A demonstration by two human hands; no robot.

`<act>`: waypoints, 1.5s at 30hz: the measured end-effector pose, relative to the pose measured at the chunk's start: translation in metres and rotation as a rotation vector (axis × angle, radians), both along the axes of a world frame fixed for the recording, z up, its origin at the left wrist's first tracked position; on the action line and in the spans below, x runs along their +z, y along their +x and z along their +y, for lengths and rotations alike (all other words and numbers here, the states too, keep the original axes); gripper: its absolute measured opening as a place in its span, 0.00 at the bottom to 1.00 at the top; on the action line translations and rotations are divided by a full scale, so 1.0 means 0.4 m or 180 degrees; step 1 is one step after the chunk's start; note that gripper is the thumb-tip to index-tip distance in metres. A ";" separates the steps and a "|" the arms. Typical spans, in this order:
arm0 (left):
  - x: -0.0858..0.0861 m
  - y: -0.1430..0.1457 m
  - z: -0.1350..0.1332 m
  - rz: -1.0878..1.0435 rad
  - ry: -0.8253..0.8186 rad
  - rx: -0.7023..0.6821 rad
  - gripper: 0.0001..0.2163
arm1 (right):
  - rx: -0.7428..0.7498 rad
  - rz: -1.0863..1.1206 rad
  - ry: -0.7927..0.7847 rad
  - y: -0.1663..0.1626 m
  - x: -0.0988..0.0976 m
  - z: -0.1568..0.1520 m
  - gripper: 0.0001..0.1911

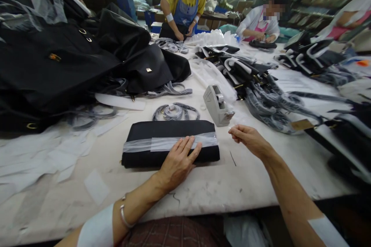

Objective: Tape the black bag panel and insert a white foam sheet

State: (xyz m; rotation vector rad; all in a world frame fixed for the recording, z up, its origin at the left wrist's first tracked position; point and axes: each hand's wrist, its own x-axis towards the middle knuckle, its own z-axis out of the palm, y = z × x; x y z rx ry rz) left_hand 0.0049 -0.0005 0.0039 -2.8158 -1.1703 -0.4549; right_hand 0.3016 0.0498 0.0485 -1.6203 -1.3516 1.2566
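A folded black bag (162, 130) lies flat on the white table (220, 185) in front of me, with a band of translucent wrap (139, 144) across its middle. My left hand (177, 162) rests palm down on the bag's near right part, fingers spread over the wrap. My right hand (249, 139) hovers just right of the bag, fingers pinched together near the wrap's end; whether it holds a bit of tape I cannot tell. A grey tape dispenser (217, 105) stands just beyond, between bag and right hand.
Black bags (58, 69) pile up at the left, wrapped straps and bag parts (261, 92) at the right. A coiled grey strap (175, 112) lies behind the folded bag. White paper scraps (37, 154) cover the left. Other people work at the far side.
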 end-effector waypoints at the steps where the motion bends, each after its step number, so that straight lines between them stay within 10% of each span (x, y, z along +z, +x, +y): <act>1: -0.001 0.000 0.000 0.0006 0.0004 -0.0001 0.35 | 0.0391 0.0015 -0.0060 -0.019 0.026 -0.007 0.19; 6: 0.000 -0.001 0.001 -0.0001 0.0045 -0.0018 0.34 | 0.1524 -0.0598 -0.0417 -0.121 0.086 0.005 0.18; 13: 0.002 0.000 0.001 0.0020 0.0067 0.0005 0.33 | 0.1392 -0.2063 -0.0183 -0.143 0.060 0.058 0.19; 28: 0.003 0.000 -0.002 0.0048 -0.0036 0.0011 0.33 | 0.1066 0.0855 -0.1173 -0.040 -0.077 0.010 0.22; 35: 0.003 0.000 -0.003 0.0069 -0.0159 0.0041 0.34 | 0.0814 0.0898 -0.1387 -0.051 -0.083 0.017 0.23; 45: 0.005 0.000 -0.003 0.0097 -0.0103 0.0044 0.32 | 0.1987 -0.0466 -0.1679 -0.051 -0.075 0.135 0.17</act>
